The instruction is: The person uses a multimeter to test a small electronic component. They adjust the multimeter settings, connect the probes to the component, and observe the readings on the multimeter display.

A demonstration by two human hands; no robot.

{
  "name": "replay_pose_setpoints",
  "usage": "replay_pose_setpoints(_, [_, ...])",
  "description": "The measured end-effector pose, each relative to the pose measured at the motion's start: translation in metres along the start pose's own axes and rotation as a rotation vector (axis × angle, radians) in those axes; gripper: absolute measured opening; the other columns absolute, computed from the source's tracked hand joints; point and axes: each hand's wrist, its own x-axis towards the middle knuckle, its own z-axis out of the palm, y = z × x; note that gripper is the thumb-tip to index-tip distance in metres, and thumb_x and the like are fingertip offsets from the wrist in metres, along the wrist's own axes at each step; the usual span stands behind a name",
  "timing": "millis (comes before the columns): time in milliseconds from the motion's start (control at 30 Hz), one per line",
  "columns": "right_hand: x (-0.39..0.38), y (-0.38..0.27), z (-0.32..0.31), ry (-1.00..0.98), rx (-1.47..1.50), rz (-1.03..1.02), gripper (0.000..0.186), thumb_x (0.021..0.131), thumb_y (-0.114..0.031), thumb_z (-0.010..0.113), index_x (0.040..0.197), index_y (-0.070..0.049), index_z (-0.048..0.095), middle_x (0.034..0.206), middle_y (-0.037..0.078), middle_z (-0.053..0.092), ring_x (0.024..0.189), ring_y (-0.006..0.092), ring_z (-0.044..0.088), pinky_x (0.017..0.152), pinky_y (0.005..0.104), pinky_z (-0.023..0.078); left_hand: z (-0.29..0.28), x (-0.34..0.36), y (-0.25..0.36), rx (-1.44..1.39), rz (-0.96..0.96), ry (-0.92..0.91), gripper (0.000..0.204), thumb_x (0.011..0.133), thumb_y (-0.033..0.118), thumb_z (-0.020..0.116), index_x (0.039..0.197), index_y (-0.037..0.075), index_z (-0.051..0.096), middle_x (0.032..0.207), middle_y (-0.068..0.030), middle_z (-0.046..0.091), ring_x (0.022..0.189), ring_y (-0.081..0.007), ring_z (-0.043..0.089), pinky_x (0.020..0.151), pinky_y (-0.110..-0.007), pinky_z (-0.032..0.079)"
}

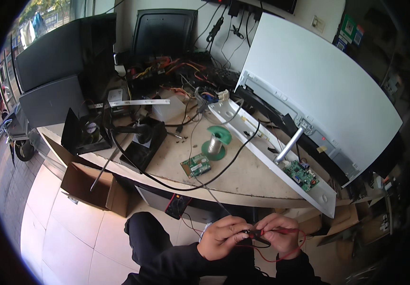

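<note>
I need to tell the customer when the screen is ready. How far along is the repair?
Early to midway, I would guess. Done: the white panel is propped open and two green circuit boards lie out on the bench. In hand: the left hand and right hand grip the red and black probe leads. Left: nothing is reassembled.

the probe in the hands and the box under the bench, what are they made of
The probe in the right hand looks like red moulded plastic, smooth and slightly glossy, with a thin red rubbery-looking lead looping below. The box looks like plain brown cardboard: matte, with open folded flaps.
</note>
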Motion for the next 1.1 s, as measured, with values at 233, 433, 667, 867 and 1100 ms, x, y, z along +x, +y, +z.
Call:
replay_pose_setpoints(233, [-0.002,0.002,0.017,-0.056,-0.019,0.025,0.007,0.085,0.006,0.068,0.091,0.005,0.064,0.101,0.023,0.067,0.094,0.0319,0.07,0.086,0.0401,0.059,-0.011,-0.02,0.009,0.037,0.044,0.052,0.027,0.088,0.004,0.072,0.114,0.001,0.069,0.103,-0.0131,0.067,0.082,-0.0257,0.063,0.073,-0.033,0.052])
replay_pose_setpoints(433, [-0.002,0.001,0.025,-0.128,0.03,0.02,0.008,0.084,0.006,0.07,0.091,0.005,0.065,0.102,0.024,0.067,0.096,0.0345,0.07,0.085,0.0394,0.059,-0.019,-0.027,0.024,0.091,0.088,0.063,0.026,0.087,0.004,0.073,0.113,0.002,0.07,0.1,-0.0121,0.068,0.076,-0.0244,0.063,0.068,-0.032,0.05])
replay_pose_setpoints(667, [-0.002,-0.002,0.026,-0.178,0.105,0.012,0.011,0.084,0.011,0.067,0.095,0.007,0.066,0.108,0.022,0.067,0.099,0.0254,0.068,0.089,0.0338,0.055,-0.019,-0.028,0.029,0.094,0.109,0.071,0.025,0.087,0.004,0.073,0.111,0.001,0.07,0.1,-0.0121,0.068,0.074,-0.0239,0.062,0.066,-0.032,0.05])
replay_pose_setpoints(867, [-0.005,-0.001,0.026,-0.13,0.084,0.025,0.01,0.084,0.007,0.07,0.092,0.006,0.066,0.102,0.025,0.068,0.098,0.0343,0.07,0.087,0.04,0.058,-0.016,-0.027,0.029,0.076,0.107,0.074,0.024,0.087,0.004,0.073,0.111,0.001,0.07,0.1,-0.0126,0.068,0.074,-0.0235,0.062,0.066,-0.032,0.05])
replay_pose_setpoints(1100, [-0.004,-0.005,0.027,-0.113,0.049,0.039,0.009,0.084,0.004,0.07,0.091,0.005,0.066,0.101,0.023,0.067,0.097,0.0334,0.069,0.087,0.0418,0.057,-0.016,-0.024,0.029,0.116,0.11,0.064,0.024,0.087,0.004,0.073,0.11,0.001,0.07,0.101,-0.0141,0.069,0.078,-0.0261,0.064,0.069,-0.034,0.052])
